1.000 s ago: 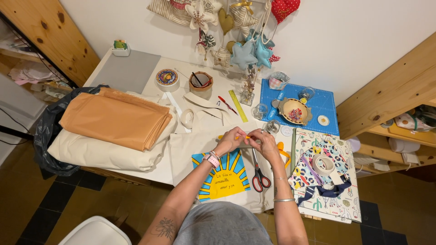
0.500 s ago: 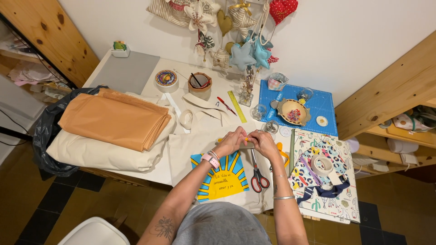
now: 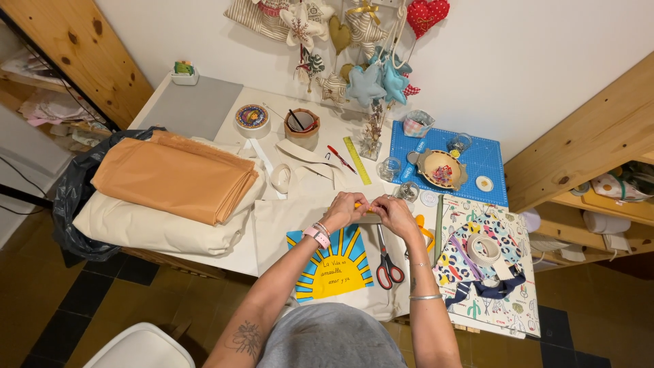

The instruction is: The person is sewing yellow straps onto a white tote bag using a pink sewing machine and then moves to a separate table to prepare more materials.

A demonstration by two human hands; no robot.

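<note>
Left hand (image 3: 346, 208), right hand (image 3: 394, 212): together, pinching small yellow piece (image 3: 359, 204); scissors (image 3: 387, 262) just below; piece may slip.

The folded orange cloth (image 3: 174, 176) looks smooth with a faint sheen, lying on a matt cream fabric (image 3: 153, 228). Beside it, a black plastic bag (image 3: 71, 197) shines in creases. The scissors (image 3: 388, 262) have bare metal blades and glossy red plastic handles. The blue cutting mat (image 3: 494, 163) is matt. The shelves (image 3: 586, 146) are raw, knotty pine.
</note>
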